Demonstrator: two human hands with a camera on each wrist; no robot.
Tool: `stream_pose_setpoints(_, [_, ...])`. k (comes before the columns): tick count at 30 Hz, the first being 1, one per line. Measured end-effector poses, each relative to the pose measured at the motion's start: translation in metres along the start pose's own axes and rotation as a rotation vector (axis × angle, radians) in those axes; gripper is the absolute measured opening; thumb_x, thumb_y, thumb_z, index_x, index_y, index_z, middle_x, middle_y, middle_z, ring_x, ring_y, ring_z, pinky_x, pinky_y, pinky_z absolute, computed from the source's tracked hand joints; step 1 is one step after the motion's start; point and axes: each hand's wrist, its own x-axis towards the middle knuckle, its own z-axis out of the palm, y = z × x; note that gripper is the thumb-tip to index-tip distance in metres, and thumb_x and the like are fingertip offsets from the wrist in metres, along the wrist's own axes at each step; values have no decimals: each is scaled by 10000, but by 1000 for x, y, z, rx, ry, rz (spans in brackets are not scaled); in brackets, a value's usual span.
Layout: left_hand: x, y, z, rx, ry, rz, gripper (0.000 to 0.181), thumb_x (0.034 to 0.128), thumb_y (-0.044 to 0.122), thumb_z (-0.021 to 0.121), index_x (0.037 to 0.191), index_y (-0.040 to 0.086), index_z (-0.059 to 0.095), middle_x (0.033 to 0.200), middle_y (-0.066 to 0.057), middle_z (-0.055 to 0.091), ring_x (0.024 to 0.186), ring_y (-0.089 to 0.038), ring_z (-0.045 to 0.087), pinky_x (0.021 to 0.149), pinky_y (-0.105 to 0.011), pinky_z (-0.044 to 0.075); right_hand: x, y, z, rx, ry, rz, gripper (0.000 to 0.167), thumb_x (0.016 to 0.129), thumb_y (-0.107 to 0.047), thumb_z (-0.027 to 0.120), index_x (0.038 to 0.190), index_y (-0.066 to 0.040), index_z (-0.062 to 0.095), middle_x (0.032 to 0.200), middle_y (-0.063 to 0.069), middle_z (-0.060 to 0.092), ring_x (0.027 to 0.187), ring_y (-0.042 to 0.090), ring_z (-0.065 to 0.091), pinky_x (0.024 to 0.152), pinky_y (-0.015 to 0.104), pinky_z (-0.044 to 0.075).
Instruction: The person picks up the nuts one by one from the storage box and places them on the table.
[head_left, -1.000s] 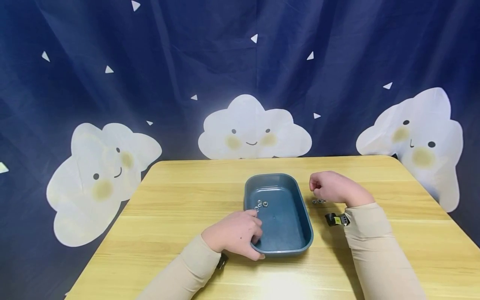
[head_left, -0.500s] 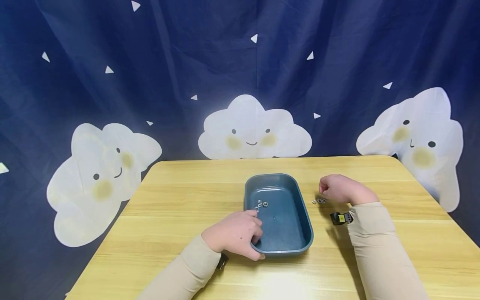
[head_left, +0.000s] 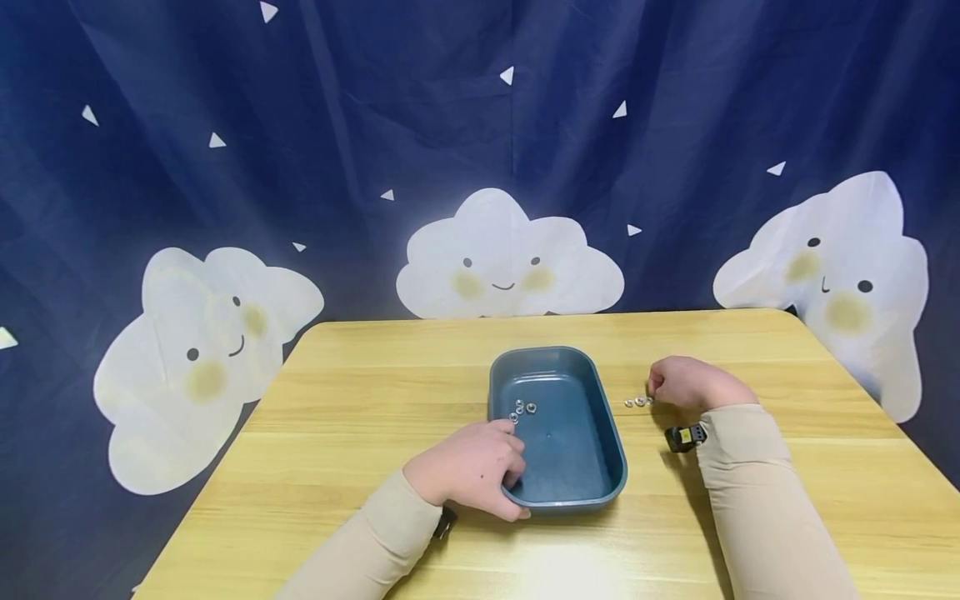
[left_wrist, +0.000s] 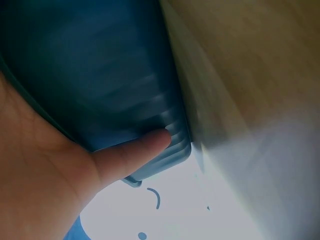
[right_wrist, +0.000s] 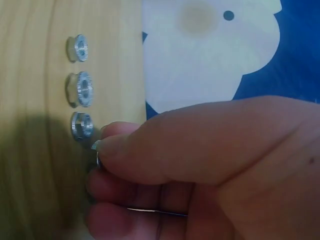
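Observation:
My left hand (head_left: 476, 471) grips the near left side of a dark blue plastic tray (head_left: 621, 475), fingers over the rim. In the left wrist view, the thumb (left_wrist: 132, 155) lies along the tray's outer wall (left_wrist: 115, 75). Several small metal nuts (head_left: 531, 408) lie in the tray's left part. Right of the tray, my right hand (head_left: 688, 383) is low over the wood, thumb and fingertips pinching a small shiny nut (right_wrist: 98, 159), mostly hidden. Beside these fingertips, a flange nut (right_wrist: 82, 125), a larger nut (right_wrist: 80, 89) and another nut (right_wrist: 77, 48) form a row.
The wooden table (head_left: 360, 400) extends around the tray on every side. Behind its far edge hangs a dark blue curtain (head_left: 450, 125) with white clouds. A black wrist camera (head_left: 682, 438) sits below my right sleeve cuff.
My right hand has moved to the right and slightly nearer, to the right end of the nut row. The left hand and tray have stayed put.

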Motion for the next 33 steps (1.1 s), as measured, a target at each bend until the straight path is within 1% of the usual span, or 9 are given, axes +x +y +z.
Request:
stream_pose_setpoints(3, [0, 0, 0, -3, -3, -5, 474, 728, 605, 762, 542, 295, 455, 635, 204, 374, 726, -55, 343, 758, -168, 338, 1, 1, 2, 10, -10, 15, 167, 818, 22, 504, 823, -104, 614, 807, 5, 559, 771, 204, 511, 704, 364, 398])
stream_pose_setpoints(7, [0, 0, 0, -5, -2, -8, 476, 729, 604, 761, 541, 293, 453, 637, 201, 373, 726, -55, 339, 752, -169, 334, 2, 1, 2, 9, -14, 27, 173, 799, 29, 503, 822, -104, 612, 799, 12, 552, 758, 205, 508, 694, 359, 389])
stream_pose_setpoints(13, [1, 0, -1, 3, 1, -3, 475, 730, 602, 760, 543, 291, 454, 639, 202, 371, 725, -49, 342, 747, -168, 328, 3, 1, 3, 13, -12, 27, 177, 816, 31, 502, 831, -104, 615, 807, 15, 554, 760, 208, 507, 695, 362, 395])
stream_pose_setpoints(16, [0, 0, -2, 2, -1, -3, 475, 728, 604, 762, 543, 291, 456, 638, 203, 371, 724, -48, 343, 712, -166, 321, 2, 0, 3, 18, -13, 31, 171, 823, 28, 510, 833, -104, 619, 806, 17, 556, 761, 209, 509, 690, 360, 397])
stream_pose_setpoints(23, [0, 0, -1, -2, 6, 1, 482, 730, 597, 763, 540, 285, 449, 631, 196, 367, 715, -48, 339, 753, -176, 323, 3, -3, 1, 7, 6, 26, 128, 854, -16, 541, 850, -108, 630, 820, 12, 576, 775, 208, 526, 710, 374, 417])
stream_pose_setpoints(33, [-1, 0, 1, -19, -1, -18, 467, 723, 594, 769, 541, 291, 464, 643, 205, 375, 733, -52, 341, 656, -158, 282, 3, -16, -5, 5, 24, 8, 62, 904, -113, 594, 848, -121, 620, 798, 4, 565, 752, 190, 521, 686, 362, 410])
